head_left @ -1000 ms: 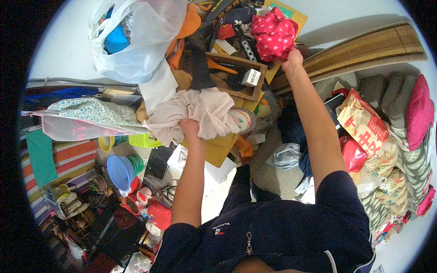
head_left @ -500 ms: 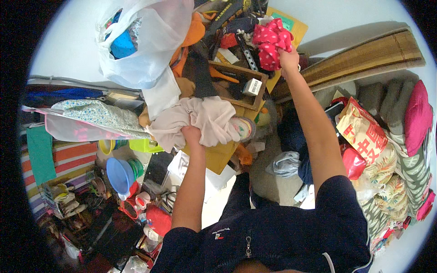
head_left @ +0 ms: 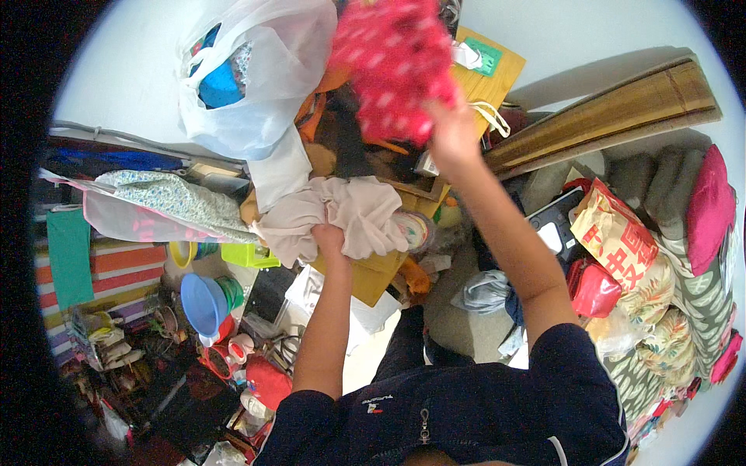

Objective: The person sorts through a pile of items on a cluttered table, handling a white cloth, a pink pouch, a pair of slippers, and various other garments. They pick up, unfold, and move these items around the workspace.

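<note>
My right hand [head_left: 453, 140] is closed on a corner of a red cloth with white dots [head_left: 395, 62], which hangs spread out and blurred over the far part of the cluttered wooden table [head_left: 509, 68]. Nearer to me, my left hand [head_left: 329, 239] is closed on a crumpled beige cloth [head_left: 365, 213]; its fingertips are buried in the folds. A round patterned container [head_left: 416, 230] stands just right of the beige cloth. Behind the red cloth most of a wooden drawer or tray [head_left: 426, 186] is hidden.
A white plastic bag [head_left: 284, 85] of items stands at the far left. A long wooden board [head_left: 614, 116] leans at the right, above a paper bag [head_left: 618, 233] and cushions [head_left: 709, 210]. Blue [head_left: 203, 303] and green basins, among other household goods, fill the left side.
The red dotted cloth was bunched in my right hand at the table's far right; now it is opened out and swung left. My left hand keeps its hold on the beige cloth.
</note>
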`<state>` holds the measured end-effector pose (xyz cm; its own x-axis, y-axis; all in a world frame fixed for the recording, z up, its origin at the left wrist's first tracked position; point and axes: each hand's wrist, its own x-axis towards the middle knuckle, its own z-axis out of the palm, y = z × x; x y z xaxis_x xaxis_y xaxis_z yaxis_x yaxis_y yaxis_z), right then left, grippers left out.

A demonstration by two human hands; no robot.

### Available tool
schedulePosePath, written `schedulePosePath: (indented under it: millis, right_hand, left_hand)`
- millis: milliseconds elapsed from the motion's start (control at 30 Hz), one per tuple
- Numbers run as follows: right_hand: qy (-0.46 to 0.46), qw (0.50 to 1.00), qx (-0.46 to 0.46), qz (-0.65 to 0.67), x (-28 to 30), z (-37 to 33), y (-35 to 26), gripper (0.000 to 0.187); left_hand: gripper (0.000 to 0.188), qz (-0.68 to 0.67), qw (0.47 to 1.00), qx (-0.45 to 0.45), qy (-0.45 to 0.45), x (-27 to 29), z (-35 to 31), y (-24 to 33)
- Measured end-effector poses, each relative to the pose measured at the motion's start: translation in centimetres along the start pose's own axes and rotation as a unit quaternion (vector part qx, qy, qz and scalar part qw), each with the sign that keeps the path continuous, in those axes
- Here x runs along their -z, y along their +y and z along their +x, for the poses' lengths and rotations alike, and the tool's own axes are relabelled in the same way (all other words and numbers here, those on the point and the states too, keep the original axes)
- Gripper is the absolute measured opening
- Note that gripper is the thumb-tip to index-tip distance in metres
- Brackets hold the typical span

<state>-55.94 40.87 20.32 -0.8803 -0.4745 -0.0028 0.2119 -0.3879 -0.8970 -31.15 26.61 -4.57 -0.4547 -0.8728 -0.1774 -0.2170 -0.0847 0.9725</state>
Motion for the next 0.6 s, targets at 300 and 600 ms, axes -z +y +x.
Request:
schedulePosePath:
  millis: [300,600]
  right_hand:
    - [-0.287,0.738,0.243,-0.560,0.3,-8.9,8.9,0.033]
    - [-0.204,0.746,0.282,-0.568,1.1,-7.2,7.2,0.038]
  left_hand:
    - [0.040,-0.257,0.946,0.194,0.038,-2.6,-1.5,6.5]
    - [0.043,-0.247,0.943,0.216,-0.060,-1.6,-7.9,16.0]
